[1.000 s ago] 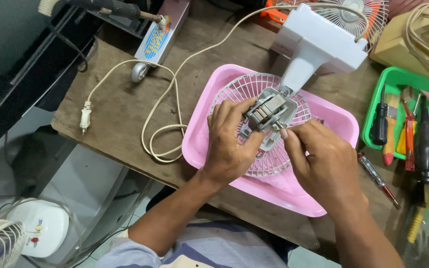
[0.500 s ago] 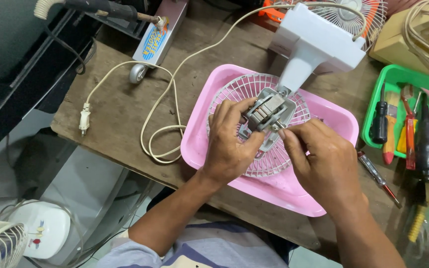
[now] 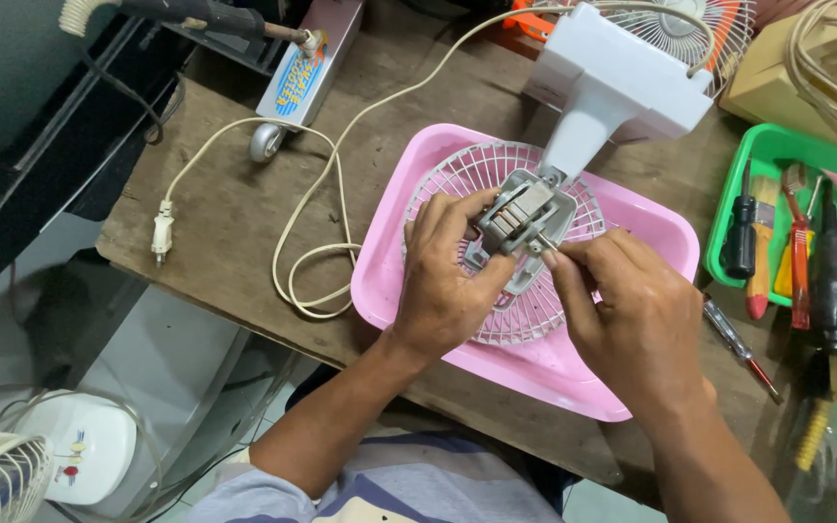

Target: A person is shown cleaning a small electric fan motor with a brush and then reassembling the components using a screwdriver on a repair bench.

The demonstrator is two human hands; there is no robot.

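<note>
Step in hand, by the look of it: work on the bare fan motor (image 3: 520, 218), w/ the person steadying it and handling its shaft end. Left hand (image 3: 448, 276) has its fingers closed round the motor's near-left side, thumb up against the metal frame. Right hand (image 3: 632, 310) has thumb & forefinger pinched shut on the small shaft tip (image 3: 538, 249) that sticks out toward the person; whether a tiny part sits betw. those fingers can't be told. Motor sits just past the fingertips, on the white neck of the fan body (image 3: 612, 82), above a white fan grille (image 3: 515, 242) lying in a pink tray (image 3: 389, 271) on the tabletop (image 3: 234, 213). Judged next move calls for a firm hold w/ the left while the right works the tip w/ fine, small force, since the shaft is thin & easy to slip off. Right of the right-hand fingers: a red-tipped screwdriver (image 3: 740, 351) on the tabletop, then a green tray (image 3: 777, 155) w/ tools. Left of the left-hand fingers: a looped white power cord (image 3: 317, 261) w/ plug (image 3: 160, 232), well apart. Grille wires & tray wall crowd the space under the fingers; cord stays out of the way.
</note>
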